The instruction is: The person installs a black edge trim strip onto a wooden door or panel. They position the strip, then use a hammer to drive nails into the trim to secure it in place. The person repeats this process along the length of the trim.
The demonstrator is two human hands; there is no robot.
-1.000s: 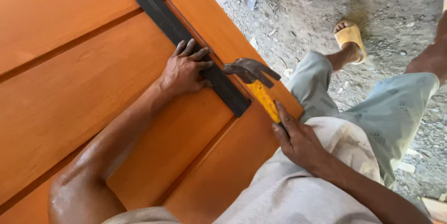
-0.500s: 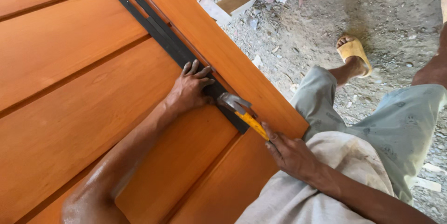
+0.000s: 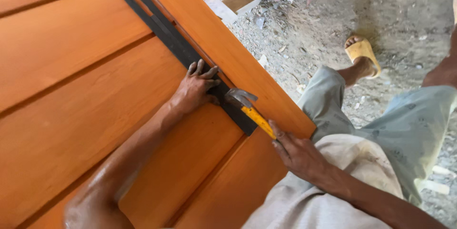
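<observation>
A large orange wooden door panel [image 3: 71, 91] lies flat below me. A black metal strip [image 3: 166, 38] runs diagonally along its groove near the right rail. My left hand [image 3: 195, 88] presses down on the strip, fingers spread over it. My right hand [image 3: 297, 153] grips the yellow handle of a claw hammer [image 3: 247, 107]. The hammer's steel head rests low on the black strip, just right of my left fingers.
Gravelly dirt ground [image 3: 381, 10] lies to the right of the door. A wood offcut and white scraps [image 3: 238, 0] sit near the door's top edge. My leg in pale trousers [image 3: 404, 119] and a foot in a yellow sandal [image 3: 362, 50] are right.
The hammer head has come down from above the strip onto it beside my left hand. My left hand has stayed on the strip.
</observation>
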